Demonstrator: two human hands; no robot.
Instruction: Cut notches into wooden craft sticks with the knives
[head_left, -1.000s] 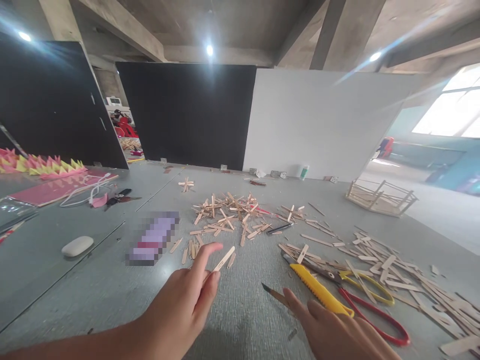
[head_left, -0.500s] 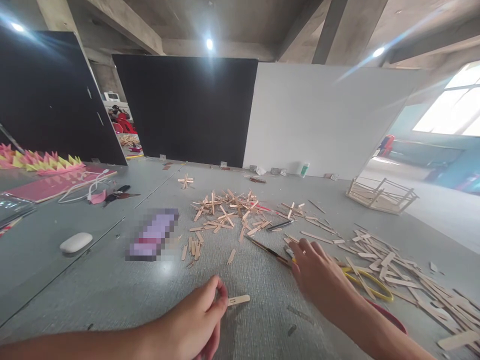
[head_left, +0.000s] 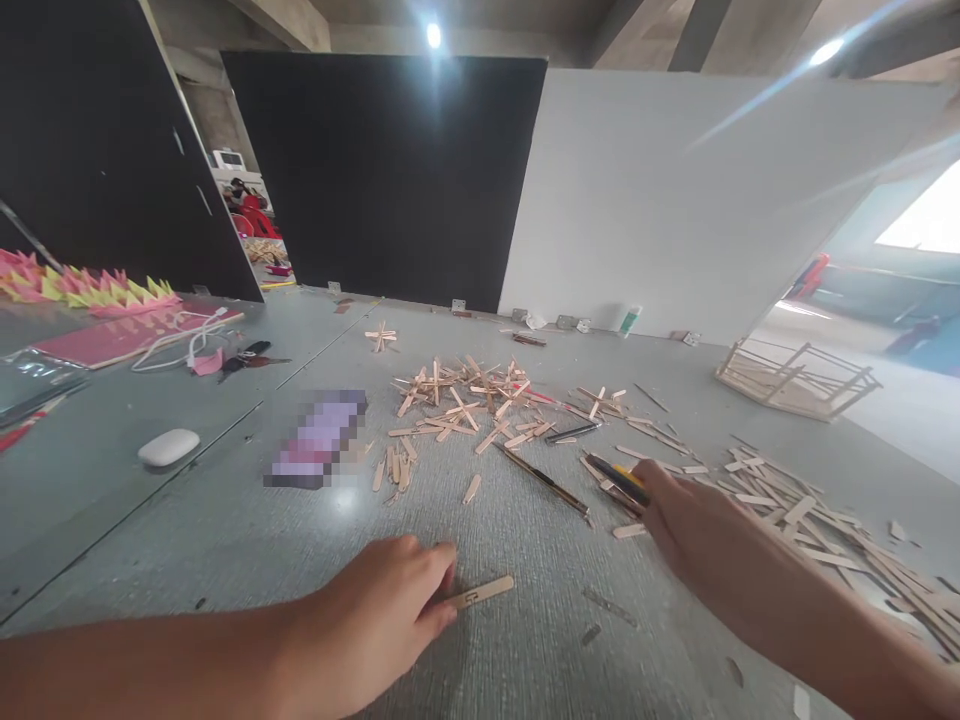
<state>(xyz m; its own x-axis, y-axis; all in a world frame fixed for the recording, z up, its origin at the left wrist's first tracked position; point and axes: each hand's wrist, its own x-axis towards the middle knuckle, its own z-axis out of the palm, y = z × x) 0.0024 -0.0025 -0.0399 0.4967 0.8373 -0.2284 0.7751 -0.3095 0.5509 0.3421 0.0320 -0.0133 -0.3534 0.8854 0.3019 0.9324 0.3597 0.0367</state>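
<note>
Left hand (head_left: 386, 600): thumb and fingers pinch one end of a flat wooden stick (head_left: 487, 589). The stick pokes out to the right, low over the near part of the table, and has a small dark mark on it.
Right hand (head_left: 664, 500): the fingers are closed around a dark-bladed tool (head_left: 613, 478) – its handle is hidden. A bit of yellow shows next to the blade.
Table (head_left: 525, 665): grey, with fine lines all over it and a thin seam on the left. Small scraps lie near the front.
Slim black and gold tool (head_left: 546, 481): it lies on the table between the two hands, a bit farther back.
Middle sticks (head_left: 469, 390): a messy heap, with some sticks crossed like stars.
Right sticks (head_left: 825, 535): a long, loose pile, partly behind the right arm.
Little stick fence (head_left: 799, 380): it stands at the back on the right.
Left side: a blurred purple thing (head_left: 319, 440), a smooth white thing (head_left: 169, 447), a white cord (head_left: 196, 340) and a pink board (head_left: 142, 335). Pointy pink and yellow paper (head_left: 90, 287) sits behind.
Walls: a big black board (head_left: 382, 180) stands beside a white board (head_left: 690, 200). Another black board (head_left: 97, 150) is on the left – red chairs (head_left: 257, 216) show through the gap.
Up high: grey beams (head_left: 281, 22), two bright lights (head_left: 433, 36), and a bright window (head_left: 926, 212) far right.
</note>
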